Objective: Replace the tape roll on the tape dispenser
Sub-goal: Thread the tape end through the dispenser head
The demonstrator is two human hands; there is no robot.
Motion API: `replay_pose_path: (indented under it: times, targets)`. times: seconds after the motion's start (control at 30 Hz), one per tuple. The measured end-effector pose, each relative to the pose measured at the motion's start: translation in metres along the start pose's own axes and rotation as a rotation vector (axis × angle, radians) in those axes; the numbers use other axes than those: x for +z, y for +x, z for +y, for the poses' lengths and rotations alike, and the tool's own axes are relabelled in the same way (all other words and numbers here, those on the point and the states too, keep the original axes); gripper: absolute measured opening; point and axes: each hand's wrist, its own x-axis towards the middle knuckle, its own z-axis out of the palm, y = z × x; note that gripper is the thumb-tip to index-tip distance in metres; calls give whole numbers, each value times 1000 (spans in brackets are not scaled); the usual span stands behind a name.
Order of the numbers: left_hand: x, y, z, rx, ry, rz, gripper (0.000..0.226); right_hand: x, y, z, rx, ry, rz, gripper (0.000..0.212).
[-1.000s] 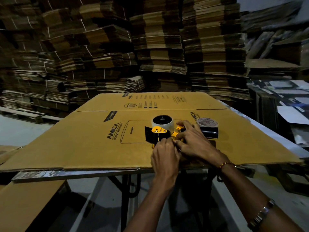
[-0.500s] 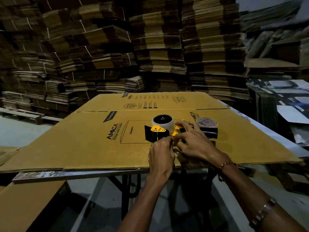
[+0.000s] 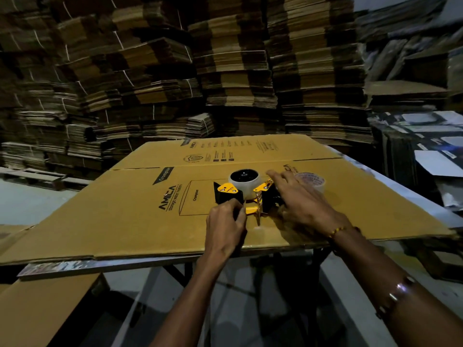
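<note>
A person's two bare arms are reaching forward over a worktop (image 3: 390, 186) that is carrying a large flattened cardboard box (image 3: 125, 209) printed with dark lettering. Lying on its side near the middle of the cardboard is a yellow and black tape dispenser (image 3: 246, 196), with a pale tape roll (image 3: 244, 182) sitting on its hub, the dark round core facing up. The left hand (image 3: 225, 225) is resting at the near left end of the dispenser, its fingers curled in a closed grip on the black part there. The right hand (image 3: 300, 199) is lying over the dispenser's right side with its fingers stretched out flat and loose, the grip open and holding nothing, though the palm is covering the dark handle beneath it. Just behind the right hand, a second tape roll (image 3: 312, 181) is lying flat on the cardboard, apart from the dispenser, partly hidden by the fingers. A beaded bracelet (image 3: 337, 231) is circling the right wrist, and a metal band (image 3: 395, 294) is sitting further up that forearm. Behind the worktop, tall stacks of flattened cardboard (image 3: 225, 71) are filling the dim background from side to side. Another cardboard sheet (image 3: 42, 309) is showing at the lower left, below the worktop's edge.
</note>
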Motion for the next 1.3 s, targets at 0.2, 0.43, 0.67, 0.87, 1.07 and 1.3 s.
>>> replay_pose_path:
  times: [0.2,0.43,0.67,0.87,1.07,1.3]
  targets:
    - [-12,7,-10,17,-46,-84,12,11,27,-16,64,-144,-72,81]
    - [-23,9,-15,41,-49,-163,12,13,31,-15,51,-62,-41,54]
    - [-32,4,-14,38,-86,-188,11,18,34,-9,48,-38,-29,57]
    - [-41,0,-15,-54,-230,-234,13,17,33,-7,31,-13,-39,58]
    - [-54,-1,-23,-178,-425,-303,14,17,37,-5,19,-28,-43,58]
    - [-57,1,-35,-206,-401,-319,12,19,37,-3,16,-48,-25,57]
